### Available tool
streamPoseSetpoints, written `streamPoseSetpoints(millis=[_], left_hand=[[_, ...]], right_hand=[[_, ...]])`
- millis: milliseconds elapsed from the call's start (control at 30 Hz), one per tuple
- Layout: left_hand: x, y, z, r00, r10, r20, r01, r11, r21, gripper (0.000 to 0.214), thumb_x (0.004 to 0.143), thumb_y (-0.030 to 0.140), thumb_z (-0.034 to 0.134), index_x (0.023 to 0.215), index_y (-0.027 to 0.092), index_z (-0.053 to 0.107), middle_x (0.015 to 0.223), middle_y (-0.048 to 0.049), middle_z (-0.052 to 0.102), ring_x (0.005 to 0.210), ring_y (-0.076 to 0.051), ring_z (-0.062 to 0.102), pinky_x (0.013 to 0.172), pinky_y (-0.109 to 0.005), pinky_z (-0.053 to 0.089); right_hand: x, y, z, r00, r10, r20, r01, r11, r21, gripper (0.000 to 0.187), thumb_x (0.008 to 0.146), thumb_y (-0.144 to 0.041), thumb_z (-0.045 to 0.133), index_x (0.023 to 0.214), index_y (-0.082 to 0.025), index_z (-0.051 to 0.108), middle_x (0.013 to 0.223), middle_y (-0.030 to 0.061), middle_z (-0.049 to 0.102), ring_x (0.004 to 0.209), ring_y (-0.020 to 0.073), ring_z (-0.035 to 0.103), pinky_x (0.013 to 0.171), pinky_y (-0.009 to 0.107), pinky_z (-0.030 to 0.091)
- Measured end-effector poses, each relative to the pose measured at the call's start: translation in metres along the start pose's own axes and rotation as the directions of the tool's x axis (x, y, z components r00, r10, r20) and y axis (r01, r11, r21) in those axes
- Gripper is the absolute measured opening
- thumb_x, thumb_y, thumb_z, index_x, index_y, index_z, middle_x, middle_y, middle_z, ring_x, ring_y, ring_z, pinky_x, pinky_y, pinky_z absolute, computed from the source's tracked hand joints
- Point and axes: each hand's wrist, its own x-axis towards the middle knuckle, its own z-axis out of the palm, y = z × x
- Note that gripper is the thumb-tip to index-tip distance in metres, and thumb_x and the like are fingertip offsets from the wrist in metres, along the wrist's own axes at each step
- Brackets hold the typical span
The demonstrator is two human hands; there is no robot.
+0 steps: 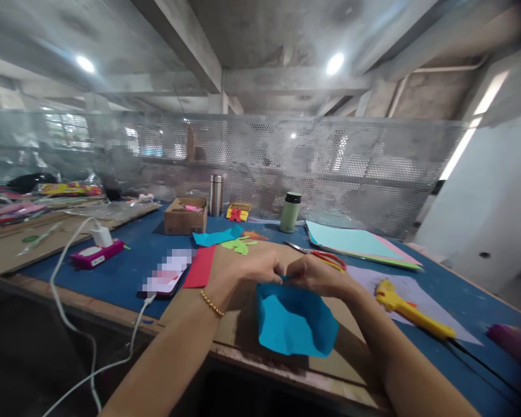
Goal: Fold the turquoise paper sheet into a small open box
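Seemingly mid-fold, with left hand [260, 267] and right hand [315, 273] pinched together on the top edge of blue paper [295, 321] drooping toward 6 o'clock over cardboard [238, 324]; probably calls next for aligned edges and a firm crease.

Blue-topped desk [125, 272] under grip [285, 271], wood edge. Perforated metal screen [373, 168] beyond grip, full width. Concrete beams [191, 46] overhead, two round ceiling lights [335, 62]. White wall [495, 202] right of grip, bright light strip [473, 124] above it.

On the bench [125, 272], the paper sheet [295, 318] sits at the near edge, scissors [325, 256] behind it, phone [167, 275] left, glue gun [410, 313] right, box [185, 215] toward the far edge.
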Motion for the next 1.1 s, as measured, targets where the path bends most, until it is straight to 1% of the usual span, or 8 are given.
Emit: streamPoseSetpoints(millis=[133,267,367,533,733,800,933,1100], left_hand=[[0.004,-0.008,0.002,0.999,0.045,-0.028,-0.046,0.999,-0.001,0.02,0.075,0.018,0.063,0.057,0.015,0.056,0.052,0.0068,0.033,0.054,-0.008,0.031,0.053,-0.027,0.019],[0.005,-0.007,0.002,1.0,0.012,0.001,-0.012,0.999,-0.031,0.018,0.076,0.018,0.066,0.058,0.015,0.061,0.051,0.0069,0.036,0.054,-0.008,0.034,0.052,-0.026,0.021],[0.004,-0.003,0.0,1.0,-0.012,0.021,0.013,0.998,-0.056,0.017,0.075,0.018,0.066,0.059,0.015,0.063,0.051,0.0066,0.038,0.054,-0.009,0.036,0.051,-0.025,0.023],[0.004,-0.003,0.001,1.0,-0.026,0.01,0.026,0.999,-0.037,0.014,0.074,0.02,0.065,0.061,0.015,0.065,0.052,0.0059,0.041,0.055,-0.01,0.039,0.052,-0.026,0.026],[0.007,-0.012,0.006,1.0,0.014,0.004,-0.014,0.999,-0.052,0.019,0.077,0.023,0.064,0.06,0.015,0.061,0.053,0.0061,0.035,0.055,-0.009,0.034,0.052,-0.026,0.022],[0.006,-0.012,0.006,1.0,0.016,0.019,-0.014,0.998,-0.063,0.02,0.079,0.024,0.063,0.061,0.015,0.061,0.054,0.0061,0.036,0.055,-0.009,0.033,0.053,-0.026,0.022],[0.003,-0.009,0.004,0.998,0.044,0.053,-0.04,0.996,-0.084,0.016,0.079,0.018,0.06,0.064,0.014,0.061,0.056,0.0059,0.038,0.057,-0.009,0.034,0.054,-0.026,0.024],[0.004,-0.008,0.006,0.998,0.053,0.016,-0.053,0.998,-0.015,0.019,0.077,0.021,0.061,0.06,0.015,0.057,0.055,0.0059,0.036,0.056,-0.009,0.034,0.053,-0.026,0.023]], right_hand=[[0.0,0.01,-0.001,0.999,0.014,0.041,-0.016,0.999,0.052,0.029,0.081,-0.037,0.056,0.063,-0.015,0.058,0.058,-0.0039,0.04,0.056,0.0092,0.033,0.05,0.024,0.023],[-0.001,0.02,-0.003,0.998,0.012,0.063,-0.021,0.987,0.157,0.033,0.085,-0.044,0.057,0.077,-0.014,0.069,0.063,-0.0013,0.053,0.059,0.0106,0.041,0.052,0.023,0.029],[-0.002,0.025,-0.003,0.999,-0.015,0.046,0.008,0.989,0.146,0.034,0.086,-0.044,0.057,0.081,-0.014,0.072,0.066,0.0002,0.058,0.061,0.0118,0.045,0.054,0.024,0.031],[0.0,0.029,-0.002,0.999,-0.009,0.044,0.005,0.995,0.1,0.034,0.085,-0.044,0.057,0.081,-0.015,0.073,0.065,0.0001,0.059,0.059,0.012,0.046,0.052,0.023,0.03],[0.0,0.03,0.0,0.999,-0.013,0.036,0.008,0.989,0.149,0.03,0.082,-0.042,0.06,0.082,-0.015,0.073,0.069,0.0003,0.062,0.063,0.0131,0.049,0.055,0.023,0.034],[0.0,0.029,0.001,0.999,-0.014,0.04,0.007,0.987,0.158,0.027,0.081,-0.04,0.061,0.081,-0.015,0.072,0.07,0.0,0.063,0.063,0.013,0.05,0.056,0.024,0.035],[-0.002,0.027,0.001,0.999,-0.025,0.045,0.017,0.987,0.16,0.025,0.081,-0.037,0.06,0.078,-0.015,0.071,0.068,-0.0004,0.061,0.063,0.0128,0.05,0.056,0.024,0.035],[-0.002,0.026,0.002,0.999,-0.027,0.043,0.021,0.991,0.135,0.025,0.082,-0.037,0.058,0.079,-0.015,0.071,0.068,-0.0006,0.061,0.062,0.0126,0.05,0.056,0.024,0.035]])
